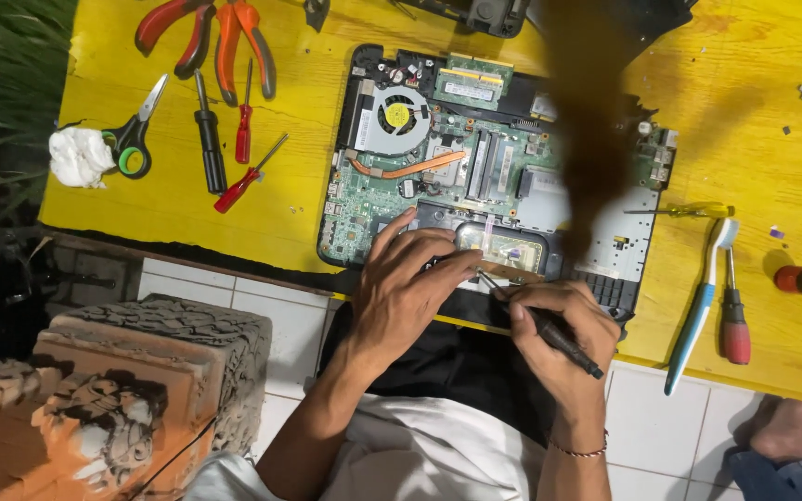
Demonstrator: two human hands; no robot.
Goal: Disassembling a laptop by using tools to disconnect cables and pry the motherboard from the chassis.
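— On the yellow table [122,209], why does the opened laptop [489,167] lie so near the edge?

— Probably so both hands reach its six o'clock edge. The left hand [406,283] lies half spread, fingertips pressing the board beside the metal plate [508,249].

— And the right hand [559,325]?

— Curled tight round a black screwdriver [549,327], tip at ten o'clock, touching the board. Spare screwdrivers [225,139], pliers [211,37] and scissors [136,139] lie at nine o'clock, a toothbrush [698,311] at three.
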